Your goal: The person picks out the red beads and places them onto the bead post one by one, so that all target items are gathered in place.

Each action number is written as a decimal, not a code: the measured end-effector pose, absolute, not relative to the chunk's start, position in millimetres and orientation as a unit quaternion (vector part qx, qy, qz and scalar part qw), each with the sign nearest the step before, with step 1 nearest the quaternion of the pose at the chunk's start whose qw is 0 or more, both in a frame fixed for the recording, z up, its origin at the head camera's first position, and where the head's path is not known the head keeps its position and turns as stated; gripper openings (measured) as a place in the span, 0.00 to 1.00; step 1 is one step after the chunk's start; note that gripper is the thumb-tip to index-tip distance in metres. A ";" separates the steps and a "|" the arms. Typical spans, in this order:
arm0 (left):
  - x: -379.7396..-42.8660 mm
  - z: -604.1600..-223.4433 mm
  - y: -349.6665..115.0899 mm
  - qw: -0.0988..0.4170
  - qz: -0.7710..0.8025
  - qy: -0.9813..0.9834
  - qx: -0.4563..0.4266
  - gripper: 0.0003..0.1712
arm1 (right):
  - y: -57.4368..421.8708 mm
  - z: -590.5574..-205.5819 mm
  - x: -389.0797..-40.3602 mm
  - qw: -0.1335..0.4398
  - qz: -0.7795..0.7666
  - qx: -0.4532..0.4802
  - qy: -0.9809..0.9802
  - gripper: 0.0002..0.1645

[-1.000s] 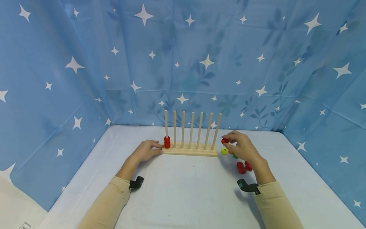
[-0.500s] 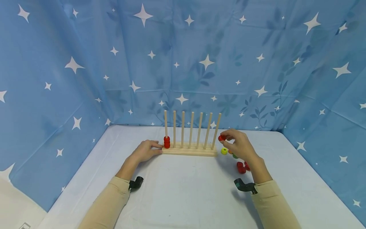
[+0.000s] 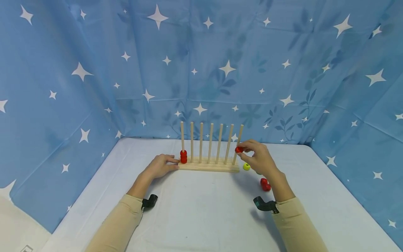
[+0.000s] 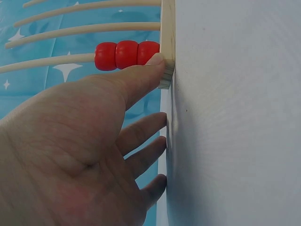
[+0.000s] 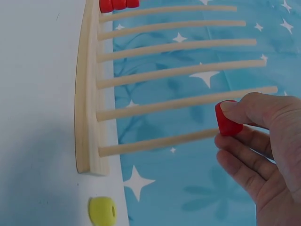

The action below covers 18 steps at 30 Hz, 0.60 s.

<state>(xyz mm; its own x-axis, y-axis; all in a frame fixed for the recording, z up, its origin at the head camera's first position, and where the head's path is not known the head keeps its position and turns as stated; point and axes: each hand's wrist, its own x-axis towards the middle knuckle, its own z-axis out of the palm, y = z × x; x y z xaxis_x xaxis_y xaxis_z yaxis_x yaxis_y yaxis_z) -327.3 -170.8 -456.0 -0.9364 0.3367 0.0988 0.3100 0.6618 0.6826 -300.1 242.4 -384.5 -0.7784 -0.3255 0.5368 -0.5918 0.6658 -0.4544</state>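
Observation:
A wooden peg rack [image 3: 207, 168] with a row of upright pegs stands on the table; three red beads [image 3: 183, 156] are stacked on its leftmost peg. My left hand [image 3: 160, 166] holds the rack's left end; in the left wrist view its thumb [image 4: 146, 70] lies against the base beside the lowest bead, and the index finger is hidden. At the rightmost peg, my right hand [image 3: 259, 159] pinches another red bead [image 5: 227, 118] between thumb and fingers, in front of the peg's upper part. Whether the peg enters its hole cannot be seen.
A yellow bead [image 3: 247, 166] lies just right of the rack. Loose red beads [image 3: 266, 184] lie nearer me on the white table [image 3: 201, 210]. A sliver of a green bead [image 3: 259, 172] shows beside my right hand. A blue starred curtain [image 3: 201, 70] hangs behind.
My right hand has carried the red bead leftward and slightly up, from beyond the rack's right end to the rightmost peg. The left hand has stayed at the rack's left end.

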 end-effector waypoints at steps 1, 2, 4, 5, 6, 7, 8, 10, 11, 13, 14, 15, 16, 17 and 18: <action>-326.9 -455.8 -170.7 0.018 0.372 0.911 0.178 0.18 | 241.5 -384.1 -299.8 0.212 0.319 0.260 -0.887 0.18; -326.7 -455.8 -170.6 0.018 0.372 0.911 0.178 0.18 | 240.6 -384.0 -299.7 0.214 0.321 0.263 -0.885 0.18; -326.6 -455.9 -170.5 0.017 0.373 0.910 0.179 0.18 | 238.6 -383.7 -299.6 0.219 0.321 0.268 -0.882 0.18; -326.5 -455.9 -170.4 0.017 0.374 0.910 0.180 0.18 | 237.5 -383.2 -299.3 0.221 0.321 0.269 -0.881 0.18; -326.5 -456.0 -170.4 0.017 0.374 0.910 0.180 0.18 | 236.5 -383.2 -299.5 0.223 0.320 0.272 -0.880 0.18; -326.5 -456.0 -170.5 0.016 0.374 0.910 0.181 0.18 | 235.4 -382.8 -299.4 0.225 0.318 0.274 -0.879 0.18; -326.6 -456.0 -170.6 0.017 0.374 0.910 0.181 0.18 | 234.4 -382.7 -299.7 0.227 0.316 0.277 -0.878 0.18; -326.8 -456.0 -170.7 0.017 0.373 0.910 0.180 0.18 | 232.4 -381.9 -300.0 0.230 0.317 0.283 -0.876 0.18; -326.9 -456.1 -170.8 0.017 0.374 0.910 0.180 0.18 | 231.5 -381.3 -299.9 0.231 0.318 0.285 -0.874 0.18; -327.0 -456.1 -170.8 0.017 0.376 0.909 0.180 0.18 | 229.6 -380.3 -299.9 0.231 0.320 0.289 -0.872 0.18; -327.1 -456.2 -170.9 0.017 0.376 0.909 0.180 0.18 | 228.7 -380.0 -299.9 0.231 0.322 0.290 -0.871 0.18; -327.1 -456.3 -170.9 0.017 0.377 0.908 0.180 0.18 | 227.7 -379.4 -299.9 0.232 0.323 0.292 -0.870 0.18; -327.0 -456.3 -171.0 0.017 0.378 0.908 0.181 0.18 | 226.8 -379.0 -300.0 0.233 0.325 0.293 -0.869 0.17; -326.9 -456.3 -171.1 0.016 0.378 0.908 0.182 0.18 | 226.1 -378.7 -300.1 0.233 0.325 0.294 -0.868 0.17; -326.8 -456.2 -171.1 0.016 0.377 0.908 0.182 0.18 | 225.2 -378.3 -300.4 0.233 0.327 0.295 -0.867 0.17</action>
<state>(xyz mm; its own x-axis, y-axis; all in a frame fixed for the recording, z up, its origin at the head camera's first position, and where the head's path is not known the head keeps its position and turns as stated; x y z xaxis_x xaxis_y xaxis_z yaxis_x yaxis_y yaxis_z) -326.8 -171.1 -456.2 -0.9333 0.3423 0.1082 0.3182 0.6491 0.6910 -300.4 225.2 -378.3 -0.7172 -0.3599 0.5968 -0.6645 0.6113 -0.4298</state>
